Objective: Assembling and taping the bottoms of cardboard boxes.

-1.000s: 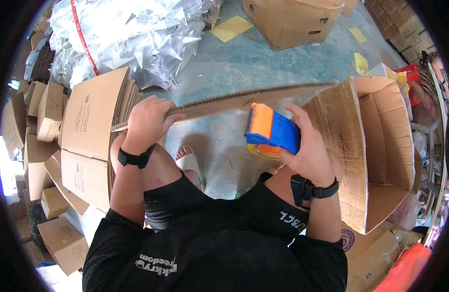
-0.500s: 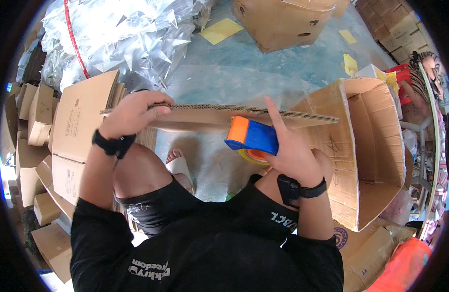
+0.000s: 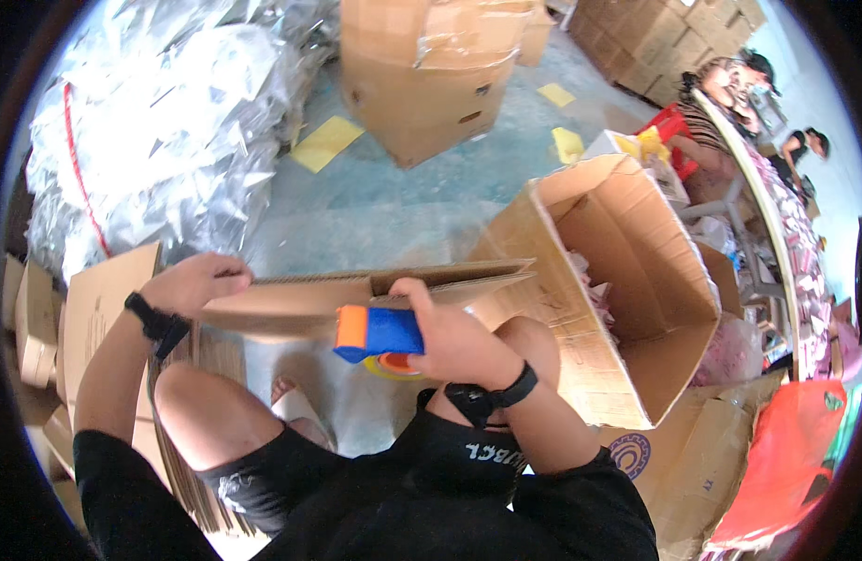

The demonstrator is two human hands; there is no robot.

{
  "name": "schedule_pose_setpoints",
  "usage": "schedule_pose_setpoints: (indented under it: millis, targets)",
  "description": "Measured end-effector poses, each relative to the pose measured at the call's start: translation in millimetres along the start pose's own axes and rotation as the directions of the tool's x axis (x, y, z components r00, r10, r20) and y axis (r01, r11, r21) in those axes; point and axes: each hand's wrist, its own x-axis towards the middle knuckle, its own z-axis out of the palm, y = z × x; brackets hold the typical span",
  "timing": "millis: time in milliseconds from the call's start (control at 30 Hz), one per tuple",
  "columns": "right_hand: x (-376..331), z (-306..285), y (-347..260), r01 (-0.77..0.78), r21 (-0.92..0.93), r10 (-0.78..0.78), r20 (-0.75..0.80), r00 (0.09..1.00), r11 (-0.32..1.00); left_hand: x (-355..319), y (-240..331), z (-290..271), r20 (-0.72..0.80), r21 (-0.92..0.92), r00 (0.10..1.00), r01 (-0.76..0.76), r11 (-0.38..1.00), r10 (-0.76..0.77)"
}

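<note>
A folded brown cardboard box (image 3: 300, 304) stands on edge across my front, above my knees. My left hand (image 3: 195, 283) is closed on its left end, fingers curled over the upper edge. In my right hand (image 3: 459, 338) is a blue and orange tape dispenser (image 3: 380, 334), gripped from its right side. A yellow-rimmed roll shows partly beneath it. My right index finger reaches up to the cardboard edge, where the layers stand slightly apart on the right. Part of the cardboard is hidden behind the dispenser and my hand.
A large open carton (image 3: 627, 290) lies tilted at my right, pinkish items inside. Flat cardboard sheets (image 3: 104, 318) stand at my left. Clear plastic bundles (image 3: 169, 140) and a tall carton (image 3: 440, 103) are ahead. People sit or stand near a long table (image 3: 763, 201) at far right.
The view has swung to the right. The cardboard's layers have parted at the right end, where only a thin closed edge showed before. Both hands keep their holds.
</note>
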Motion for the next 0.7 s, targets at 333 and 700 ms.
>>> schedule_pose_setpoints:
  millis: [333,700]
  targets:
    - [-5.6,-14.5,7.5,0.032,-0.036,-0.027,0.134,0.991,0.999,-18.7,5.1,13.1,0.031,-0.064,0.999,-0.014,0.998,0.016]
    - [-34.9,-56.2,25.0,0.103,-0.029,-0.099,0.118,0.988,0.994,-54.5,-4.4,6.7,-0.232,0.435,0.972,0.133,0.891,-0.032]
